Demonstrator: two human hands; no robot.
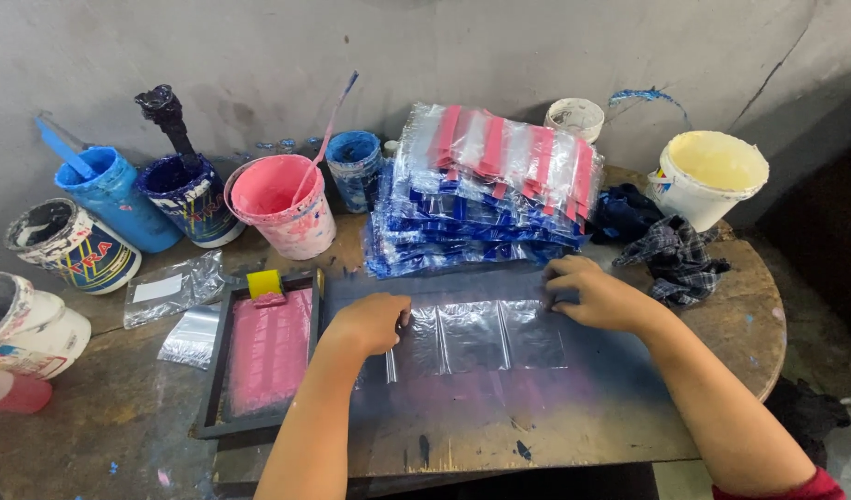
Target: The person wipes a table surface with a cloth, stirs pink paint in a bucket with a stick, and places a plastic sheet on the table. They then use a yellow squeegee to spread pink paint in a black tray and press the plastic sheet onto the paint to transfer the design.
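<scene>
Standing along the far edge of the round wooden counter [740, 315], the containers held paint: a pink plastic bucket [275, 206] with pink paint and a stirring stick, a white bucket [708, 176] of pale yellow paint at far right, and a light blue tub [111, 196] and a dark blue tin [187, 196] at far left. A row of flat clear plastic bags [476, 335] lay on the dark board near the middle. The left hand [370, 322] rested curled on the row's left end, gripping nothing visible. The right hand [597, 294] lay open, fingers pressing the row's far right corner. A stack of red-and-blue-edged bags [486, 190] sat just beyond.
</scene>
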